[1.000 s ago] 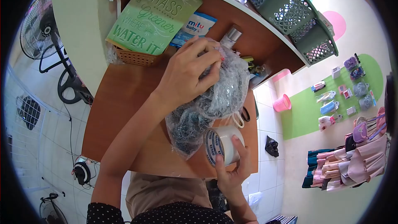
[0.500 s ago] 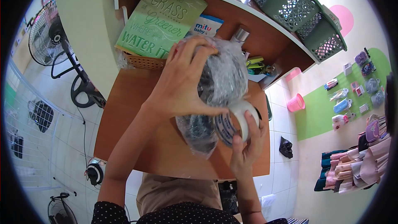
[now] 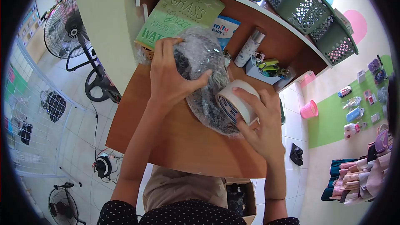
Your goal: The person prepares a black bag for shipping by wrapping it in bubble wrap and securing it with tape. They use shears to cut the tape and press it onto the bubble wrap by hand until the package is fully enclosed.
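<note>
A dark item bundled in clear bubble wrap (image 3: 204, 54) is tilted over the wooden desk, its lower end toward the right. My left hand (image 3: 166, 77) grips the bundle from the left side, fingers at its upper edge and thumb across its front. In my right hand (image 3: 268, 121) is a wide roll of tape (image 3: 246, 98), pinched between fingers and thumb, with blue print showing inside its core. The roll overlaps the lower right part of the bundle in this view. What lies inside the wrap is hidden by the shiny plastic.
Behind the bundle, a green lettered sign (image 3: 179, 12), a mitu baby pack (image 3: 225, 31), a patterned bottle (image 3: 250, 48) and a white organizer (image 3: 262, 71) stand under the shelf. Green baskets (image 3: 300, 12) sit above. The desk (image 3: 166, 141) ends close to my body.
The bundle has turned so its lower end points more to the right. My left hand has shifted down its side, and the tape roll has tilted in my right hand.
</note>
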{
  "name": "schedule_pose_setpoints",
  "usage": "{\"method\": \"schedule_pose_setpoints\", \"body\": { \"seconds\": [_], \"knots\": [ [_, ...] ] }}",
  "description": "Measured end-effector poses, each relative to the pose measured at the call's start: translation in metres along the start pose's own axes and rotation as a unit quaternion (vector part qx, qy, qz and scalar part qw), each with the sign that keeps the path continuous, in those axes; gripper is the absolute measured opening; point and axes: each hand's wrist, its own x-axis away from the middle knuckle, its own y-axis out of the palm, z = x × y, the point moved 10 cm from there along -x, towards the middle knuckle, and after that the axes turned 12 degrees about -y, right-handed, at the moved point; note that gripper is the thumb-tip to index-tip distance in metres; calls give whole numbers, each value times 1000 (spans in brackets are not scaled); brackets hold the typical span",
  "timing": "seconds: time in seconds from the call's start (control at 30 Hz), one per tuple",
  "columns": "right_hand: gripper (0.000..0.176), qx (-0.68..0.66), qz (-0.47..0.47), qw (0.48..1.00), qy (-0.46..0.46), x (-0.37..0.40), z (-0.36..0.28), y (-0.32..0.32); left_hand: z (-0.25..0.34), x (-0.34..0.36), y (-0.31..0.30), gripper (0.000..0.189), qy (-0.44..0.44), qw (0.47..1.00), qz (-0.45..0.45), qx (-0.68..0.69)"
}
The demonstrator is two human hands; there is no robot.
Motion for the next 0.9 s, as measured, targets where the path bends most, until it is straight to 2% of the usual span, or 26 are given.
{"method": "schedule_pose_setpoints", "body": {
  "seconds": [0.03,0.1,0.13,0.2,0.23,0.3,0.33,0.37,0.4,0.43,0.5,0.57,0.63,0.67,0.73,0.87,0.9],
  "knots": [
    [54,0,1,1000,-1,-2,0,-4,-3,2,-3,73,-12,1000,10,4],
    [53,-8,-73,997,6,-1,2,4,-9,6,-6,72,-26,999,22,7],
    [53,-9,-73,997,6,-1,3,3,-12,9,-10,72,-30,999,35,-1],
    [54,24,-135,990,21,2,8,9,-13,12,-15,72,-31,998,49,-8],
    [54,25,-134,990,20,1,11,6,-18,14,-18,72,-57,997,57,1],
    [53,-19,-93,995,-9,-3,12,1,-24,21,-27,72,-83,994,66,7],
    [53,-34,-80,996,-20,-4,15,0,-37,25,-34,72,-134,988,79,2],
    [51,-121,-5,992,-48,-8,16,-6,-47,30,-42,72,-184,978,93,-3],
    [50,-168,33,983,-61,-12,18,-14,-51,38,-46,70,-221,971,86,14],
    [49,-213,68,972,-78,-17,19,-22,-50,44,-53,70,-223,971,89,9],
    [44,-137,-56,983,-111,-43,4,-18,-67,60,-59,66,-301,950,77,37],
    [41,-154,-76,976,-134,-71,5,-6,-80,67,-65,65,-324,942,78,40],
    [43,-205,-74,956,-198,-94,-1,8,-102,70,-63,67,-386,921,38,23],
    [43,-209,-73,954,-204,-104,1,13,-105,68,-68,67,-385,921,44,18],
    [46,-268,-160,936,-164,-118,7,41,-111,64,-69,71,-408,913,5,-28],
    [55,-306,-174,922,-161,-131,14,59,-96,57,-78,67,-418,902,6,-112],
    [60,-280,-194,925,-166,-130,13,61,-59,36,-87,60,-227,936,67,-260]
  ]
}}
